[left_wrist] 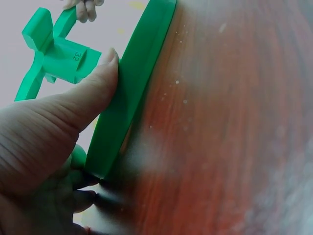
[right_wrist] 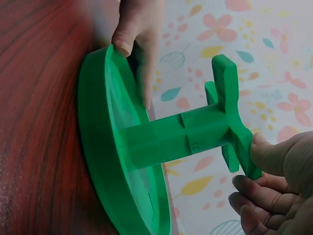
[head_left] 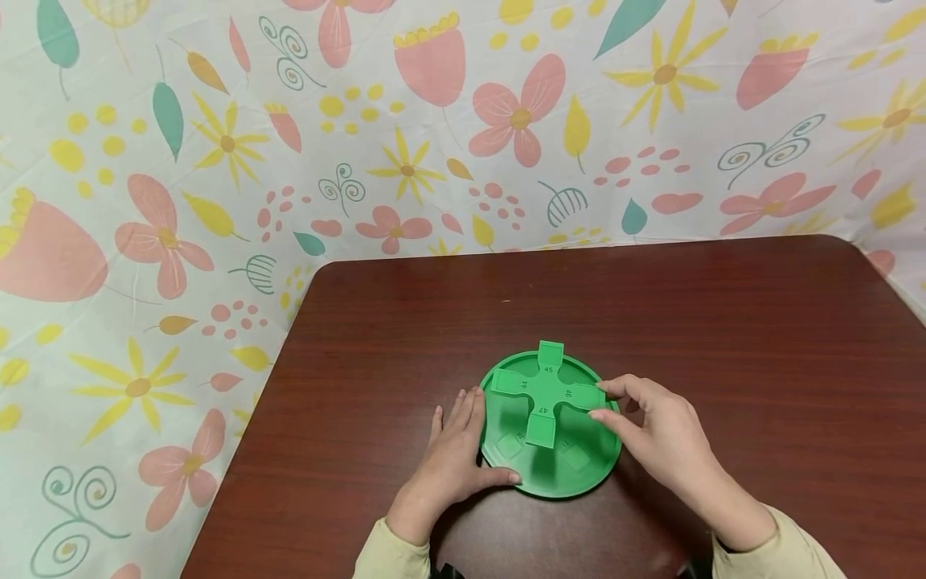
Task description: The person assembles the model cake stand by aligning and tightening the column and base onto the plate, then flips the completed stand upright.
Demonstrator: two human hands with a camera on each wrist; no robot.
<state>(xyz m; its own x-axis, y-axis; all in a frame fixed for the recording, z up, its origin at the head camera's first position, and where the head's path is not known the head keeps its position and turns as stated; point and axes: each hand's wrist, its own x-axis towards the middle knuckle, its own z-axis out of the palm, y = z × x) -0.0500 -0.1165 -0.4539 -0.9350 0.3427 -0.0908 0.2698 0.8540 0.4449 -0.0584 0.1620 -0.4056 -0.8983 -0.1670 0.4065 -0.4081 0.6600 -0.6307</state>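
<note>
A round green base (head_left: 506, 474) with a raised rim rests on the table. From its middle rises a green post (right_wrist: 161, 139) numbered 33 on one side. On top of the post sits a green cross-shaped piece (head_left: 547, 392), its arms numbered 44 to 47. My left hand (head_left: 452, 458) lies along the base's left rim with straight fingers, the thumb (left_wrist: 100, 76) on the near edge. At the end of the arm marked 46, my right hand (head_left: 661, 426) pinches the cross-shaped piece between thumb and fingers. Diamond-shaped marks show on the base's floor.
The dark red-brown wooden table (head_left: 760, 346) has rounded back corners. Behind it and to the left hangs a white cloth (head_left: 434, 137) printed with flowers and leaves. Light sleeves (head_left: 777, 551) cover both forearms.
</note>
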